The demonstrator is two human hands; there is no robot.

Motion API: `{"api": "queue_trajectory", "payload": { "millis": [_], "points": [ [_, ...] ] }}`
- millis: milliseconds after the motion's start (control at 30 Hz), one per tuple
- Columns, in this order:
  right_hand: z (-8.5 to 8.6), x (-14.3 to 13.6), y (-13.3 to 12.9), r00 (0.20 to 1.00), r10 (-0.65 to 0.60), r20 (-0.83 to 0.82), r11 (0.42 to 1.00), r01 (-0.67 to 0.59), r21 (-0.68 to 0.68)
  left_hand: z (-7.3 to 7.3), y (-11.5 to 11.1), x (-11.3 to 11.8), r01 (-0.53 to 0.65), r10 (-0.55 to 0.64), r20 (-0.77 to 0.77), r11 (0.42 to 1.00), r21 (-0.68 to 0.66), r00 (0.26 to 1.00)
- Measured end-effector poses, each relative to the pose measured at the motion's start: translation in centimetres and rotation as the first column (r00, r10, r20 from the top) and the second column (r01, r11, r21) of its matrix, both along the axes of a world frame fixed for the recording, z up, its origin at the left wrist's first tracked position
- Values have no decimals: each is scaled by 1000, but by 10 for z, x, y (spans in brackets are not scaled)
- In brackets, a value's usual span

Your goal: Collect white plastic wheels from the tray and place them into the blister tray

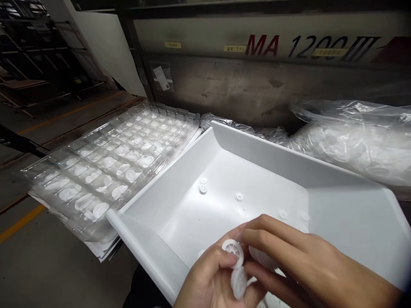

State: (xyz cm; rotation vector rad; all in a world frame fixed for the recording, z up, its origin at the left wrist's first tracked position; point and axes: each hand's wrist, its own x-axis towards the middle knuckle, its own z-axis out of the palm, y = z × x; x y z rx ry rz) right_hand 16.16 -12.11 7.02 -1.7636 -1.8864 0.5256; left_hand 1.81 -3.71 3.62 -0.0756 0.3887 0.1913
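Observation:
My left hand (205, 276) is closed round small white plastic parts, its thumb pressed on a spoked white plastic ring (236, 245). Just below that ring, a second round white plastic part (238, 283) sits between the fingers. My right hand (298, 252) meets the left one, its fingers curled over another white plastic part (261, 257) that they partly cover. Both hands are above the near side of a large white bin (257, 147). Several small white round pieces, one a stepped disc (239, 196), lie on its floor. More white parts (274, 301) show beneath my hands.
Left of the bin, a clear compartment tray (105, 162) holds many white parts, with sheets of paper under it. A clear plastic bag (359, 141) of white parts lies behind the bin at right. A machine panel (205, 38) marked "MA 1200III" runs along the back.

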Motion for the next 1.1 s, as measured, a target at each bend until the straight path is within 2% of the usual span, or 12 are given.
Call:
{"api": "queue_trajectory", "payload": {
  "millis": [133,300,433,567,633,700,833,967,1100],
  "points": [
    [5,7,-1,992,16,-126,992,-32,-125,-2,-1,2,24,-27,79,999,33,996],
    [16,12,1,994,3,-109,984,-22,-177,-7,-4,3,17,-20,102,999,27,995],
    [19,15,1,1000,18,-11,992,-20,-126,-9,-3,3,11,-10,131,1000,-7,991],
    [13,19,0,996,-8,83,1000,8,-3,-6,-1,0,3,-3,1,1000,9,1000],
    [11,20,-1,994,-30,107,996,21,82,-5,0,-2,-32,32,-54,999,16,998],
    [8,21,-3,992,-37,119,994,24,106,-6,0,-3,-84,84,-77,996,-2,994],
    [-1,18,-5,991,80,106,996,-85,42,-8,1,-3,-153,151,-33,986,-69,988],
    [-4,13,-3,945,167,282,984,-179,16,-2,3,-2,-190,181,-129,979,-68,975],
    [-3,10,-2,914,122,387,967,-197,161,7,5,0,-228,214,-179,972,-63,960]
  ]
}}
